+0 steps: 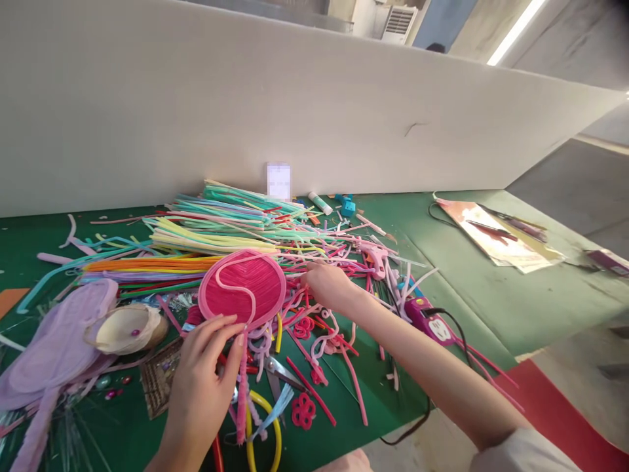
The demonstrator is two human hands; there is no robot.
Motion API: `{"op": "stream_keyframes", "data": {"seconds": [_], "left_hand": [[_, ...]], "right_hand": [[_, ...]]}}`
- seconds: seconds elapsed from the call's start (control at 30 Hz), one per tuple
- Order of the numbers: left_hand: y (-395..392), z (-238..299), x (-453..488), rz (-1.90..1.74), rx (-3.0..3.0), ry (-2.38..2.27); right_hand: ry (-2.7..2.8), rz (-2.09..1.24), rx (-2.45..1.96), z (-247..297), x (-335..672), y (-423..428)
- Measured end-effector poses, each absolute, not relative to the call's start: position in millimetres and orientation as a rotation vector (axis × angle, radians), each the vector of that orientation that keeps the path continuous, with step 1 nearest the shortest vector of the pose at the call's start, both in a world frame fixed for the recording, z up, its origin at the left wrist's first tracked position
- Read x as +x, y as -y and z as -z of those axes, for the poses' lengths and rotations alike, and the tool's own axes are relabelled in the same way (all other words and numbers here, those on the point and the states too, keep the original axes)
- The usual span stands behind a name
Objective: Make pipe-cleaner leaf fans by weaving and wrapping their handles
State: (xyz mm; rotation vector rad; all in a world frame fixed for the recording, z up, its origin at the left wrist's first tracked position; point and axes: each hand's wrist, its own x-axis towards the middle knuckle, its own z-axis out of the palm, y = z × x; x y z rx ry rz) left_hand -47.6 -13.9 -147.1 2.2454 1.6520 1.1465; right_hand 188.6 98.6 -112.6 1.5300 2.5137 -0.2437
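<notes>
The pink disc [268, 283] was pinched at its stem's top by the left hand [209, 360], over the green table [472, 275]. Whether anything was gripped by the right hand [325, 286] could not be told. The curved pale strip [236, 288] might have been shifted by tilting, if unfixed; tangled strips [354, 388] might have been snagged.

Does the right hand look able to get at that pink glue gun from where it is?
Probably yes: the right hand is close by, with only loose stems seeming to lie between it and the pink glue gun. Whether it already holds something is hidden.
</notes>
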Motion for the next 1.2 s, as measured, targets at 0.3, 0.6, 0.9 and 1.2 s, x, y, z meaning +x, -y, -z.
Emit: {"op": "stream_keyframes", "data": {"seconds": [0.3,0.6,0.9,1.2], "left_hand": [[8,150,-49,-1.146,2.137,-1.617],[0,138,-53,-1.169,2.088,-1.655],[-3,107,-59,-1.095,1.720,-1.647],[-35,81,-10,-1.109,1.327,-1.271]], "right_hand": [[-2.774,0.460,1.504,100,198,-118],[-3.151,1.460,2.581,37,211,-111],[-2.861,2.174,2.289,35,192,-89],[-2.864,2.181,2.025,67,157,-70]]}}
